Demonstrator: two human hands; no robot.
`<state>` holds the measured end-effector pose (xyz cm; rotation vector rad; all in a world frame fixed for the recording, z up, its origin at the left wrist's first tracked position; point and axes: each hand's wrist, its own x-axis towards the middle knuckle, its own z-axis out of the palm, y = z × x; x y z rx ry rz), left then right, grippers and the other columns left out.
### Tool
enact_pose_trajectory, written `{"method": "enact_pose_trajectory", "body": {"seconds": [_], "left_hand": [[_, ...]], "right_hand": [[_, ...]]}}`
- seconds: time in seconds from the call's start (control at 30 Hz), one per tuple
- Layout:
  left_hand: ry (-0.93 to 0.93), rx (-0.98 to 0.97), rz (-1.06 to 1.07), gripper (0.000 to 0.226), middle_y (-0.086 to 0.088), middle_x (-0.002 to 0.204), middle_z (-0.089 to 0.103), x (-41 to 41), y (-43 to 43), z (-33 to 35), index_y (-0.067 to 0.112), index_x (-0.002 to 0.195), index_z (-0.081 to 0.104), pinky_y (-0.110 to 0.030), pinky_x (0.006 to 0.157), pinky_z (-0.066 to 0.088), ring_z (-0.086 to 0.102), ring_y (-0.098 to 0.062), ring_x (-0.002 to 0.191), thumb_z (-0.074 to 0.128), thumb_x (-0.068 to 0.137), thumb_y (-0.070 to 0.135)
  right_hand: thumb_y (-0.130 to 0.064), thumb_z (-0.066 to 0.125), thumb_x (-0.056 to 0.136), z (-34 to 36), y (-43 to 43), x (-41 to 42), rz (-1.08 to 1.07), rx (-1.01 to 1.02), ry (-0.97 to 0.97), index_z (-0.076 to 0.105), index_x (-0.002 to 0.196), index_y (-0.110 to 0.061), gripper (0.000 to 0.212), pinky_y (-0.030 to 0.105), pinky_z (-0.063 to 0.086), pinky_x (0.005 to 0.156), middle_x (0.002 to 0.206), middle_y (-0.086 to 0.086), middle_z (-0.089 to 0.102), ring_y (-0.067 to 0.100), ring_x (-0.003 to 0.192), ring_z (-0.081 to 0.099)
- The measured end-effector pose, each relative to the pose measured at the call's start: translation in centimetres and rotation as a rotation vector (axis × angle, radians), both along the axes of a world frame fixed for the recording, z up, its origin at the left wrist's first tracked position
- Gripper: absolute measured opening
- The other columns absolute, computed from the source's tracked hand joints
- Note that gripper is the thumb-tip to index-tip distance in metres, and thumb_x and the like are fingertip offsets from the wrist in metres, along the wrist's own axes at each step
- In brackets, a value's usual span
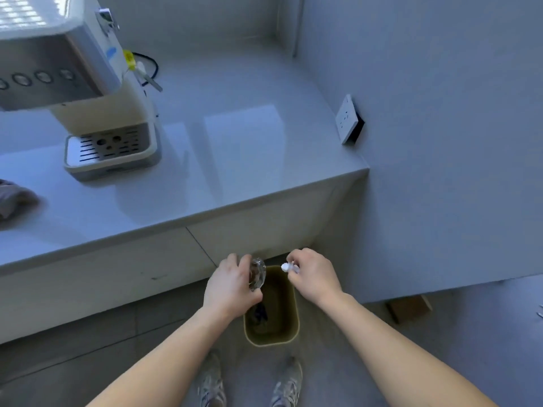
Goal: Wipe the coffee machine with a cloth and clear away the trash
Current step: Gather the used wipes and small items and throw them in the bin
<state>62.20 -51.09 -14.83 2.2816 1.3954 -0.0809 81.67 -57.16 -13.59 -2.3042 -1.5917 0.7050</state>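
Both hands hover over an olive-green trash bin [289, 333] on the floor below the counter edge. My left hand [232, 284] grips a clear glass or plastic cup [258, 273], tipped sideways above the bin. A small white scrap of trash [286, 267] is pinched in the fingers of my right hand [313, 277], just above the bin's far rim. Something dark lies inside the bin. The white and steel coffee machine [88, 92] stands on the counter at the upper left. A grey cloth [14, 201] lies crumpled at the counter's left edge.
The glossy grey counter [235, 148] ends in a corner at the right, against a wall with a white socket [348, 118]. A black cable [151, 64] runs behind the machine. My shoes [286, 386] stand just before the bin. A brown block [408, 308] lies on the floor at right.
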Motion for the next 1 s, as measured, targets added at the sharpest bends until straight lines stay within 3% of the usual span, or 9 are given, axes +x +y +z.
{"method": "enact_pose_trajectory", "body": {"seconds": [0.07,0.27,0.37,0.5,0.6,0.87,1.0], "left_hand": [[0.027,-0.052,-0.008,0.074,0.000,0.114,0.050,-0.3,-0.8,-2.4,0.028,0.133,0.042,-0.030,0.076,0.047,0.051,-0.021,0.106,0.058,0.064,0.049],[0.076,-0.134,-0.017,0.073,-0.001,0.120,0.049,-0.9,-2.1,-9.5,0.025,0.134,0.043,-0.032,0.077,0.049,0.049,-0.021,0.109,0.064,0.066,0.044],[0.117,-0.161,-0.022,0.075,-0.002,0.124,0.048,-1.1,-2.4,-12.5,0.025,0.136,0.040,-0.033,0.080,0.050,0.049,-0.022,0.110,0.066,0.068,0.044],[0.145,-0.174,-0.044,0.073,-0.003,0.121,0.048,-1.2,-2.7,-15.8,0.024,0.135,0.041,-0.035,0.081,0.051,0.050,-0.024,0.109,0.066,0.068,0.042],[0.157,-0.177,-0.051,0.074,-0.003,0.124,0.048,-0.8,-2.8,-18.2,0.025,0.135,0.041,-0.033,0.082,0.051,0.050,-0.022,0.111,0.069,0.068,0.041],[0.201,-0.186,-0.103,0.081,-0.003,0.132,0.046,0.4,-3.4,-24.9,0.026,0.139,0.037,-0.034,0.086,0.052,0.050,-0.022,0.115,0.074,0.069,0.039],[0.222,-0.177,-0.124,0.082,-0.001,0.133,0.045,1.0,-3.7,-27.6,0.026,0.139,0.036,-0.035,0.084,0.053,0.049,-0.023,0.116,0.076,0.068,0.038]], "right_hand": [[-0.024,0.054,0.089,-3.0,-0.9,-0.9,-0.029,-0.052,0.026,0.065,0.108,-0.025,0.023,0.031,0.051,0.075,0.100,-0.006,0.062,0.017,0.089,0.061],[-0.027,0.062,0.088,-11.6,-3.9,-2.2,-0.099,-0.158,0.069,0.066,0.106,-0.026,0.019,0.019,0.037,0.059,0.097,-0.007,0.063,0.013,0.079,0.058],[-0.029,0.065,0.088,-15.0,-5.0,-2.5,-0.116,-0.212,0.081,0.065,0.107,-0.027,0.019,0.019,0.046,0.065,0.098,-0.008,0.064,0.010,0.079,0.060],[-0.027,0.065,0.087,-18.8,-5.6,-2.7,-0.113,-0.252,0.085,0.066,0.108,-0.027,0.021,0.018,0.040,0.061,0.100,-0.006,0.065,0.010,0.077,0.057],[-0.025,0.064,0.087,-21.2,-5.4,-2.7,-0.113,-0.257,0.096,0.065,0.108,-0.025,0.021,0.022,0.047,0.064,0.101,-0.005,0.065,0.012,0.078,0.059],[-0.019,0.061,0.086,-27.6,-5.7,-2.3,-0.162,-0.319,0.124,0.065,0.110,-0.020,0.024,0.027,0.041,0.070,0.108,0.005,0.064,0.026,0.094,0.062],[-0.021,0.061,0.086,-30.1,-6.0,-2.3,-0.188,-0.328,0.134,0.064,0.112,-0.020,0.026,0.030,0.047,0.075,0.108,0.006,0.065,0.026,0.094,0.062]]}}
